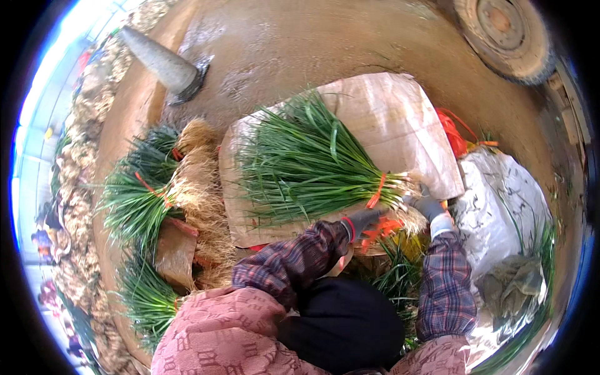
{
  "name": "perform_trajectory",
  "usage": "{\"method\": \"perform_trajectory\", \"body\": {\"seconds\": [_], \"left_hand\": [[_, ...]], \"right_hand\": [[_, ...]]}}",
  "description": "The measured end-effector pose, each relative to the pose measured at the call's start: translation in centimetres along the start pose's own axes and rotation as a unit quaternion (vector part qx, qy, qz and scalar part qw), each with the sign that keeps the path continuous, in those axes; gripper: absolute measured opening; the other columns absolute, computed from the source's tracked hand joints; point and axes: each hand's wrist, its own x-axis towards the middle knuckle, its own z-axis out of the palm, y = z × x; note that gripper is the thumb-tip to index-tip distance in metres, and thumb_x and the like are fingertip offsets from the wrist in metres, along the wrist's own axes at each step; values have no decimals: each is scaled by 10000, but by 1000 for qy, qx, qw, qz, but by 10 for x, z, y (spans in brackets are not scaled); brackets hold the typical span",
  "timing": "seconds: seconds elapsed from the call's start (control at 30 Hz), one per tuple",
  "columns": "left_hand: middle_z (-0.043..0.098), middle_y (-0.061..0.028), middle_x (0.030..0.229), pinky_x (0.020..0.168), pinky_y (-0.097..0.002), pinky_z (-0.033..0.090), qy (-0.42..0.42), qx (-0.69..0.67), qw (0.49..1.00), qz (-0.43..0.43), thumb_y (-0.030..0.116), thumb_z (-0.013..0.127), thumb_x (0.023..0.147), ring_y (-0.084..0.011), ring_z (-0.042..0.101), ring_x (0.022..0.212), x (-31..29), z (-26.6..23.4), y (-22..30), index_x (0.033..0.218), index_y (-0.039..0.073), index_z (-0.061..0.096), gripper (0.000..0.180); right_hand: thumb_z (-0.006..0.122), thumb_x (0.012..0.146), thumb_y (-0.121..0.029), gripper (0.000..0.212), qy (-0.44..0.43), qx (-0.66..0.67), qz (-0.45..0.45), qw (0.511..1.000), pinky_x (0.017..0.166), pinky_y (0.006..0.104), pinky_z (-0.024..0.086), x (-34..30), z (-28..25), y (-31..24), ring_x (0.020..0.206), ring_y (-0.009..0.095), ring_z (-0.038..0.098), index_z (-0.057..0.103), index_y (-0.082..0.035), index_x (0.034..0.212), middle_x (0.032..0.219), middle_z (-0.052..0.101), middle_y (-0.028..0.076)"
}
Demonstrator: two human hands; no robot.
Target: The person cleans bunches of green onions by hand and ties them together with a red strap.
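A big bunch of green chives [300, 165] lies on a brown cardboard sheet [394, 119], its root end pointing right. An orange tie [377, 190] circles the bunch near the roots. My left hand [362, 220], in a dark glove with a red cuff, is closed on orange tie strands just below the bunch. My right hand [426, 203], in a grey glove, grips the pale root end of the bunch. Both forearms wear plaid sleeves.
Several tied chive bundles [147, 200] with straw-coloured roots are stacked at the left. A white plastic sack [500, 200] lies at the right, orange ties [453, 131] behind it. A grey cone [162, 62] and a vehicle wheel [503, 31] stand on the dirt ground.
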Motion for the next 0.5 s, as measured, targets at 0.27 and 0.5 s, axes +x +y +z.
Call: {"method": "perform_trajectory", "body": {"seconds": [0.27, 0.5], "left_hand": [[589, -173, 1263, 1019, -505, 446, -59, -463, 819, 333, 821, 528, 751, -327, 570, 1162, 2, 21, 25, 1384, 41, 459, 1007], [554, -181, 1296, 1020, -497, 448, -193, -479, 736, 438, 786, 498, 801, -316, 543, 1194, -57, 29, 66, 1396, 62, 442, 939]], "right_hand": [[800, 736, -375, 704, 149, -9, -189, 970, 670, 362, 554, -96, 14, -92, 781, 273, 669, 483, -9, 1247, 985, 652, 174], [637, 853, -449, 414, 348, -289, -513, 730, 503, 357, 469, -231, 4, -217, 572, 209, 563, 582, -145, 1128, 809, 548, 58]]}}
